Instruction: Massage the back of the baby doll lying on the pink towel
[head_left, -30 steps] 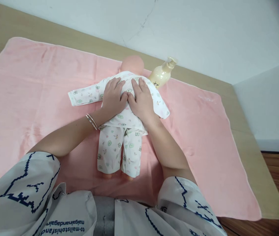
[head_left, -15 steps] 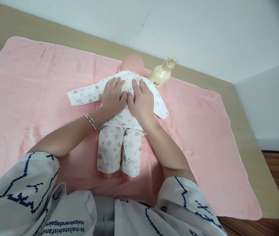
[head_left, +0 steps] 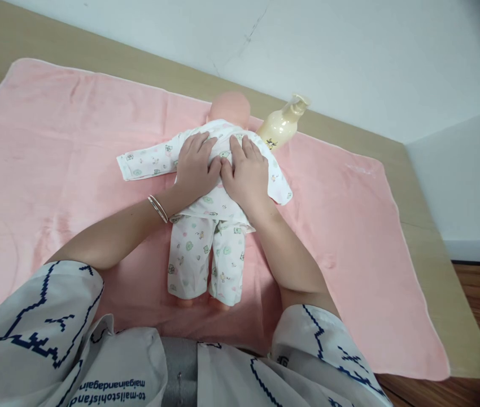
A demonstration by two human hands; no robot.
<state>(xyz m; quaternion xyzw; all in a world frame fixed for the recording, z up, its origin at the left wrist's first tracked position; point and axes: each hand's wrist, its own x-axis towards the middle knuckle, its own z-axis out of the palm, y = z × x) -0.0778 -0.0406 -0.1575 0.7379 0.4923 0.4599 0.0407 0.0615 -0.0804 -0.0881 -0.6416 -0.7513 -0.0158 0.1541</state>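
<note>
- Trousers (head_left: 187, 260) on, doll's (head_left: 229, 107) feet toward worktop's (head_left: 439, 271) near edge.
- Top (head_left: 210, 206) on too; clothes look done, can't see anything left there. Doll mid pink blanket (head_left: 74, 130), apparently face down.
- Left hand (head_left: 197, 167), right hand (head_left: 246, 178): flat on upper back, fingers slightly spread, thumbs about touching, gripping nothing.
- Pump bottle (head_left: 280, 125) by far edge, untouched.

Your shirt (head_left: 132, 353)'s showing "to-mailstohisfand" and "maigainandagain" upside down; the pump bottle (head_left: 280, 127)'s print is coming out unreadable tbh.
</note>
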